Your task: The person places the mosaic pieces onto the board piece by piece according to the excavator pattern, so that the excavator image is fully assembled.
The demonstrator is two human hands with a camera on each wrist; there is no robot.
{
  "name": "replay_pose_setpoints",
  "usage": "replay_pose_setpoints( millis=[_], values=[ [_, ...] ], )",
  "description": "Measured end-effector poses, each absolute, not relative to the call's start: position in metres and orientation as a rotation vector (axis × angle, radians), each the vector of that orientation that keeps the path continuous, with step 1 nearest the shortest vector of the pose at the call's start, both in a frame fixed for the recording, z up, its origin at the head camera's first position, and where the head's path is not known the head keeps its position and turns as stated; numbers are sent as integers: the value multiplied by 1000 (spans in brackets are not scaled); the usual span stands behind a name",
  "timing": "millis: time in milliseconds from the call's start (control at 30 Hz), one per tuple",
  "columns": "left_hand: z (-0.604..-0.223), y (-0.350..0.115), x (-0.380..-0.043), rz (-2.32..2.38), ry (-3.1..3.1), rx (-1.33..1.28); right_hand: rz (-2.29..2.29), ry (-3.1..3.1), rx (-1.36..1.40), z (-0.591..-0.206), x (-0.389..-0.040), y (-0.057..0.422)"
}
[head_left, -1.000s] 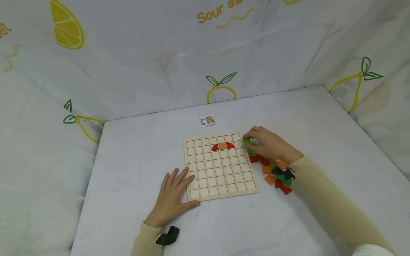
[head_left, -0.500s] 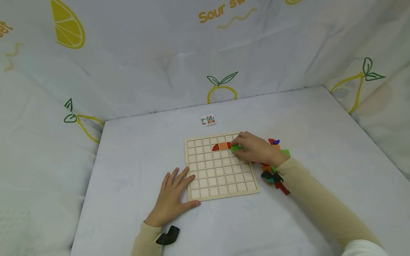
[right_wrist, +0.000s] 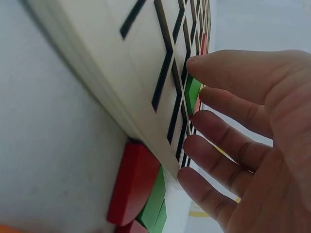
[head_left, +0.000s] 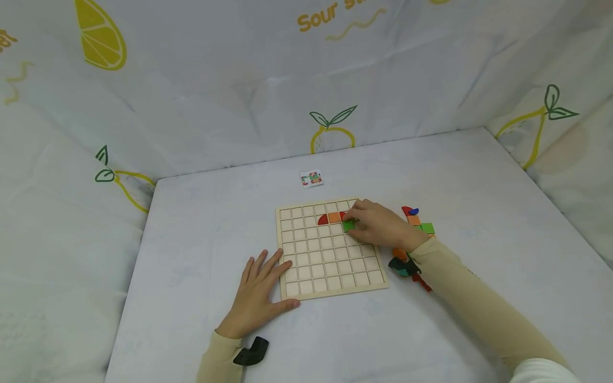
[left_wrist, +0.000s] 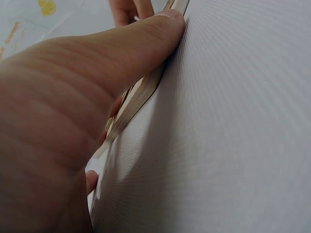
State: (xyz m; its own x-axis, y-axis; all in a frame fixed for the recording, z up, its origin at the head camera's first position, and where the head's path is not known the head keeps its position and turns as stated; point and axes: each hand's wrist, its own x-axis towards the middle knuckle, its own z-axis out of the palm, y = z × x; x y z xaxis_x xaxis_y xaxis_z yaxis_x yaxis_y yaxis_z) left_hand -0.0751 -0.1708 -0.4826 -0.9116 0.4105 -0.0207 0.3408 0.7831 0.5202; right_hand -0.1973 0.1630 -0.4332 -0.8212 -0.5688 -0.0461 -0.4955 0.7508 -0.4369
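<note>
A square wooden grid board (head_left: 313, 255) lies on the white table. My left hand (head_left: 254, 298) rests at its near left corner, fingers spread over the left edge and thumb along the front edge; the thumb (left_wrist: 146, 46) also shows against the wood in the left wrist view. Over the upper right cells, my right hand (head_left: 383, 226) pinches a green square tile (head_left: 348, 226) between thumb and fingers, right at the grid. Just above it, a red rounded tile (head_left: 323, 219) and an orange square tile (head_left: 333, 217) sit in cells; another red tile is partly hidden by the fingers.
A small printed pattern card (head_left: 312, 178) lies beyond the board. Loose coloured tiles, including a green one (head_left: 428, 228) and a red one (right_wrist: 133, 182), lie by the board's right edge, partly under the right forearm. A patterned white cloth (head_left: 215, 106) stands behind the table.
My right hand has moved left from the loose tiles onto the board with the green tile, then slightly lower over the grid. My left hand has stayed in place.
</note>
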Motion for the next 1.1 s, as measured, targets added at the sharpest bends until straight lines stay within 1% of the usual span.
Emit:
replay_pose_setpoints(
  millis=[600,1100],
  values=[
    [-482,-170,-75,802,2843,602,-585,2776,-949,-433,-194,163],
    [-481,-170,-75,799,2842,606,-716,2694,-819,-428,-188,165]
  ],
)
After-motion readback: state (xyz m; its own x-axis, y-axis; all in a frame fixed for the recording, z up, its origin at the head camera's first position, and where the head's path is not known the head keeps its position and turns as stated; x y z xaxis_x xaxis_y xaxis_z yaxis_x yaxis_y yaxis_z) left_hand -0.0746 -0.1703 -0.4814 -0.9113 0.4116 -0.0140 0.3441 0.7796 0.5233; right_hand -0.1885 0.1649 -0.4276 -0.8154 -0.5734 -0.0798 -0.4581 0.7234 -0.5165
